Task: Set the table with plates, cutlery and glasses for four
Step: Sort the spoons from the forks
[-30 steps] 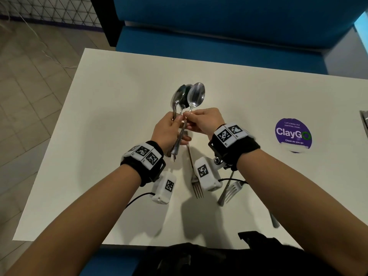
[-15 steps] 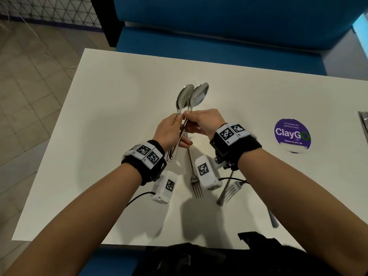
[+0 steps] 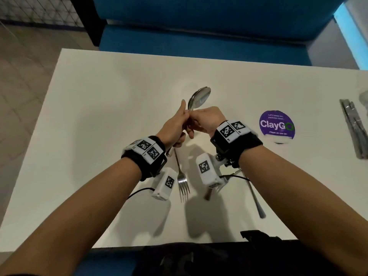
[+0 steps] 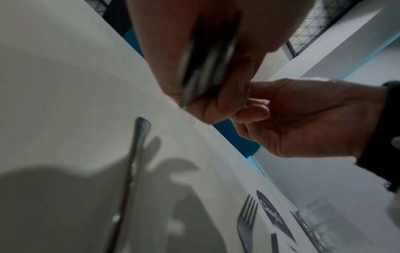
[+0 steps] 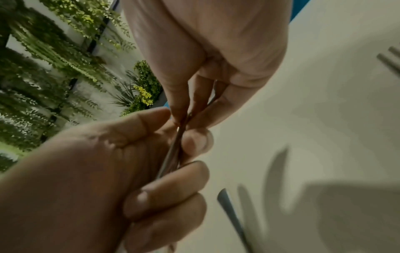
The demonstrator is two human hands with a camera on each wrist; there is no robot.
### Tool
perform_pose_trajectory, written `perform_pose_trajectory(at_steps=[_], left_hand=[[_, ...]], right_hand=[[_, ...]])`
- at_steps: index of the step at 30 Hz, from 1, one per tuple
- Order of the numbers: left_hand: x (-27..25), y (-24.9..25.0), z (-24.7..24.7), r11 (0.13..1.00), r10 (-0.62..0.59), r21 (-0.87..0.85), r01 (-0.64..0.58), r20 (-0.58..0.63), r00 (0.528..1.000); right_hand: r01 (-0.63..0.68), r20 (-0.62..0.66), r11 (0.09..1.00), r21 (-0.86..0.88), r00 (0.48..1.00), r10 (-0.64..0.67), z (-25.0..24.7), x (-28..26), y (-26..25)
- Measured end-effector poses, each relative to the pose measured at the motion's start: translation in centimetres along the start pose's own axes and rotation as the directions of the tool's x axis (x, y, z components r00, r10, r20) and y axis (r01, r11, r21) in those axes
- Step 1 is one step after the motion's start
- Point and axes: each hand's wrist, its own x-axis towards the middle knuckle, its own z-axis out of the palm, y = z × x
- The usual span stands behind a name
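Holding a bunch of shiny steel spoons [image 3: 199, 98] upright above the middle of the white rectangular bench [image 3: 103, 120], the left hand [image 3: 175, 126] wraps its fingers around the handles, thumb pointing up along them. The right hand [image 3: 207, 119] meets it from the other side, and its fingertips [image 5: 194, 106] pinch the handles just above the left hand's grip, so both hands are closed on the same bundle. The bowls overlap one behind another, and how many spoons there are cannot be told. In the left wrist view the handles [image 4: 205, 56] are a blur across the palm.

Below the hands a silver fork [image 3: 182, 176] lies flat on the bench, tines toward the person, its handle running up under the left hand. A second steel fork [image 3: 214, 189] lies just beside it to the right, mostly hidden by the white camera box on the right wrist. A long slim steel handle [image 3: 253, 194] lies aslant under the right forearm; which piece it belongs to cannot be told.

Well to the right sits a round purple sticker reading "ClayGo" [image 3: 276, 125]. At the far right edge of the bench lies a dark bundle of further cutlery [image 3: 353, 128], too blurred to sort. A blue upholstered seat [image 3: 199, 44] stands beyond the far edge of the bench.
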Motion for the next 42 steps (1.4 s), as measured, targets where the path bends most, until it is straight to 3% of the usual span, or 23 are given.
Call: perform_pose_trajectory(at_steps=[7, 12, 15, 19, 24, 29, 33, 42], left_hand=[[1.6, 0.5, 6.0, 0.987, -0.051, 0.158, 0.043, 0.043, 0.998], [5.1, 0.3, 16.4, 0.955, -0.001, 0.297, -0.003, 0.01, 1.0], [7.2, 0.5, 23.3, 0.96, 0.037, 0.276, -0.048, 0.047, 0.998], [9.4, 0.7, 30.9, 0.951, -0.016, 0.309, -0.025, 0.13, 0.991], [12.8, 1.3, 36.2, 0.911, 0.028, 0.41, -0.04, 0.037, 0.999], [16.0, 1.3, 39.8, 0.889, 0.025, 0.457, -0.025, 0.007, 1.0], [17.5, 1.2, 42.9, 0.894, -0.032, 0.448, 0.022, 0.015, 0.999], [19.9, 2.0, 45.7, 0.909, -0.066, 0.414, 0.051, 0.021, 0.998]], right_hand=[[0.055, -0.131, 0.992, 0.116, 0.991, -0.039, -8.2, 0.7, 0.9], [0.055, -0.149, 0.99, 0.13, 0.988, -0.035, -18.2, 0.9, 3.1], [0.04, -0.153, 0.999, 0.025, 0.988, -0.036, -24.1, 1.4, 5.3], [0.019, -0.214, 0.987, -0.162, 0.975, -0.054, -31.2, 1.8, 7.4], [-0.057, -0.3, 0.91, -0.41, 0.951, -0.075, -38.6, 2.6, 10.1], [-0.19, -0.328, 0.653, -0.733, 0.94, -0.095, -42.4, 3.1, 12.6], [-0.217, -0.33, 0.515, -0.829, 0.934, -0.137, -44.0, 3.8, 13.8], [-0.133, -0.338, 0.653, -0.745, 0.92, -0.199, -45.8, 3.9, 15.4]])
